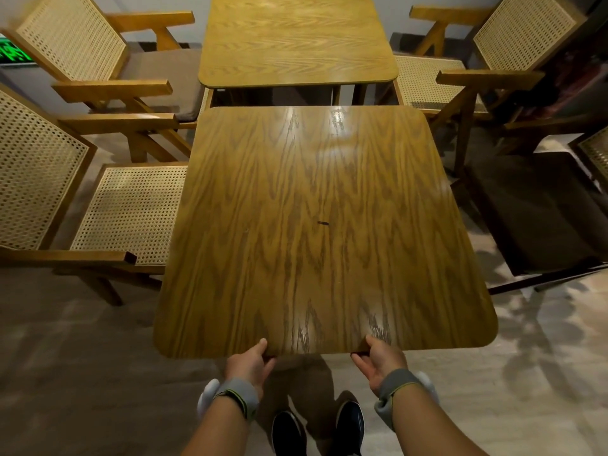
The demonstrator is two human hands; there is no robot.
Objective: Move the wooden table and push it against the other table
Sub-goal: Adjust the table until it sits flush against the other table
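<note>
A square wooden table [316, 225] with a glossy grained top fills the middle of the head view. My left hand [250, 363] grips its near edge left of centre, thumb on top and fingers under. My right hand [380, 360] grips the same edge further right in the same way. Both wrists wear grey bands. Beyond it stands the other wooden table [296, 44], its near edge separated from my table's far edge by a narrow gap that shows legs and floor.
Two cane-backed wooden armchairs [98, 205] [98, 67] flank the tables on the left. Another cane chair [477, 70] stands at the back right, and a dark-seated chair [543, 212] sits close to my table's right side. My shoes [319, 429] stand on pale floor.
</note>
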